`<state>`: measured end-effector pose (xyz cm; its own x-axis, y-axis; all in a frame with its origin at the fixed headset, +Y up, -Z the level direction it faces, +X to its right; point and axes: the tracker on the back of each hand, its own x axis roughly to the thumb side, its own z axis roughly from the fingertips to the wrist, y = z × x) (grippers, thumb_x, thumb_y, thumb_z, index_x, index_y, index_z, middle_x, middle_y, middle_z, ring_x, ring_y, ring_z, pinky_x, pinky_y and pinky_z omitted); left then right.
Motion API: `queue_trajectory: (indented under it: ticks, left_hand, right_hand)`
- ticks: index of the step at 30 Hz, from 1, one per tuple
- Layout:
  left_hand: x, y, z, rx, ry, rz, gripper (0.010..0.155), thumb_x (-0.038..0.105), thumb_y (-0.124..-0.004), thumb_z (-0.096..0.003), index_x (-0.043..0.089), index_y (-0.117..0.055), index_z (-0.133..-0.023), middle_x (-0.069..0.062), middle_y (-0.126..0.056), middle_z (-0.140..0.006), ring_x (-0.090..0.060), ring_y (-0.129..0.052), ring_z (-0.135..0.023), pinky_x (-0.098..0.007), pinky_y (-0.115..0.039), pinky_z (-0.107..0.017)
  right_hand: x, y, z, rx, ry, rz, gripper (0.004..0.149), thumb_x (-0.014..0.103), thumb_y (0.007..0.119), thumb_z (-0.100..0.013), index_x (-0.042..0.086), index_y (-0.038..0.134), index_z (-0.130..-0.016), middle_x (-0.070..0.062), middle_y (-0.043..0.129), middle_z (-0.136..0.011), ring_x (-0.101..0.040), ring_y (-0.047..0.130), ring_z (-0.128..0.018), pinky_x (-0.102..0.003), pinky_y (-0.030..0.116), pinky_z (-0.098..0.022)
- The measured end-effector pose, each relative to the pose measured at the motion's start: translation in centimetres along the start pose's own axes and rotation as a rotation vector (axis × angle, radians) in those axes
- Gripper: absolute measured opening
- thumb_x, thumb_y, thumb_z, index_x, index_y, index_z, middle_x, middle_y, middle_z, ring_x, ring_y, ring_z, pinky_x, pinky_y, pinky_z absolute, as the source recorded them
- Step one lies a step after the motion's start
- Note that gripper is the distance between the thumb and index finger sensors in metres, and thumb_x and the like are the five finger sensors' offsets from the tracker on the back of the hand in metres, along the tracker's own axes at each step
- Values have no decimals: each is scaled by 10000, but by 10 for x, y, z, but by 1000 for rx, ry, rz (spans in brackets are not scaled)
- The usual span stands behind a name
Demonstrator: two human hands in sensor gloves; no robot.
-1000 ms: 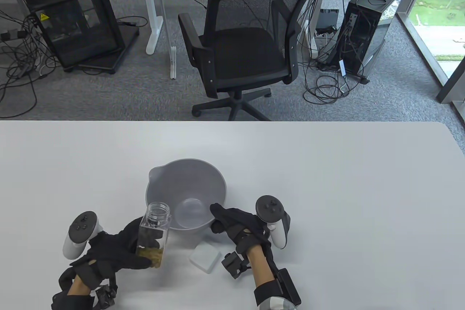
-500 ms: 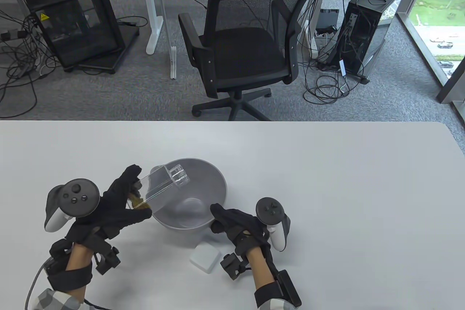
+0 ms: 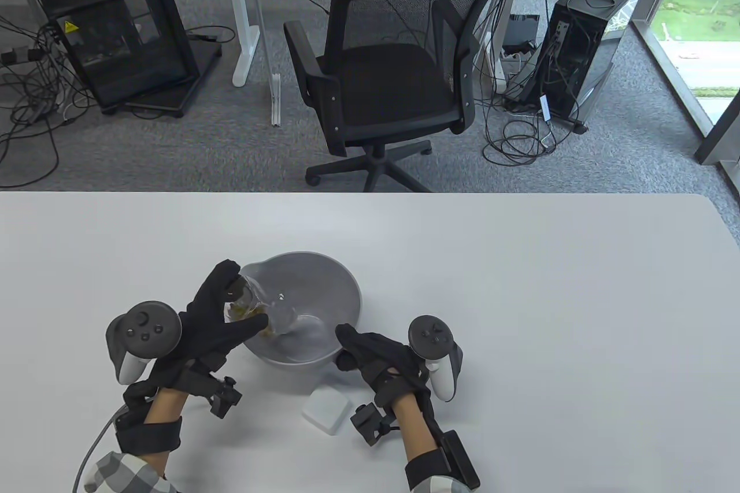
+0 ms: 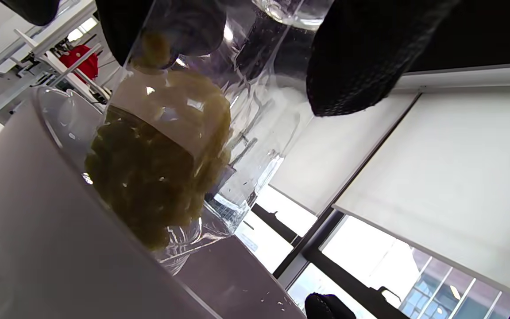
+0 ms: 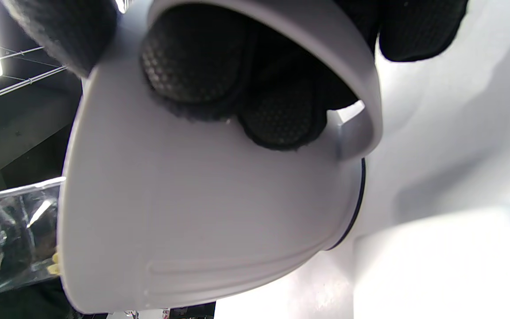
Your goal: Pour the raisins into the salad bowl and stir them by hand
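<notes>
A clear plastic jar (image 3: 263,308) is tipped steeply, mouth down, inside the grey salad bowl (image 3: 347,279). My left hand (image 3: 240,299) grips the jar's body from the bowl's left side. Yellow-green raisins (image 3: 248,314) are heaped toward the jar's mouth. In the left wrist view the raisins (image 4: 148,177) fill the lower part of the jar (image 4: 237,133) over the bowl wall (image 4: 38,248). My right hand (image 3: 345,348) holds the bowl at its near right. In the right wrist view its fingers (image 5: 193,66) curl through the bowl's handle (image 5: 352,110).
A white square lid (image 3: 328,410) lies on the table just in front of the bowl, beside my right wrist. The white table (image 3: 549,296) stretches to the right and back. A black office chair (image 3: 393,82) stands beyond the far edge.
My left hand lifted the jar from upright beside the bowl and tipped it mouth down into the bowl. The raisins slid toward the mouth. My right hand stayed on the bowl.
</notes>
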<state>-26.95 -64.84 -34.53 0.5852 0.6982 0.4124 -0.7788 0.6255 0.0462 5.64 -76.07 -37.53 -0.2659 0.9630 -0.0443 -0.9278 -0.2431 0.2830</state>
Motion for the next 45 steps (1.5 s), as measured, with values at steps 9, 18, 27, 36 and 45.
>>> queue_trajectory:
  ticks: [9,18,27,36,45]
  left_hand:
    - [8,-19,-11,-39,-33,-40,988,442,-952,-479,32,-326,-1125,-297,-595,-1074,-529,-728,-887,-799,-569,-622]
    - [26,-25,-25,-96,-15,-323,964,540,-939,-454,43,-445,-1115,-268,-734,-1017,-475,-861,-791,-678,-727,-596]
    - [31,-25,-24,-74,-96,-338,936,552,-977,-409,147,-520,-1118,-205,-831,-992,-422,-908,-774,-630,-736,-601]
    - [31,-7,-23,-12,-58,-342,867,525,-998,-400,134,-622,-1077,-230,-850,-971,-433,-904,-754,-598,-763,-596]
    - [25,-4,-28,-19,30,-346,848,519,-960,-445,136,-588,-1103,-258,-807,-1002,-475,-914,-747,-518,-855,-536]
  right_hand:
    - [0,0,0,-1,0,1,572,658,664,-529,134,891,-487,-165,965,-628,-420,791,-825,-681,590,-592]
    - [0,1,0,1,1,-1,573,658,662,-529,133,889,-490,-168,961,-630,-421,787,-828,-681,589,-592]
    - [0,1,0,2,2,-3,574,655,664,-531,130,890,-490,-173,960,-631,-424,786,-827,-682,587,-593]
    - [0,1,-1,5,2,-2,571,654,664,-531,131,889,-493,-173,961,-631,-425,786,-826,-683,589,-590]
    - [-1,2,-1,7,2,-9,573,656,663,-530,130,888,-494,-172,958,-632,-424,785,-827,-683,586,-593]
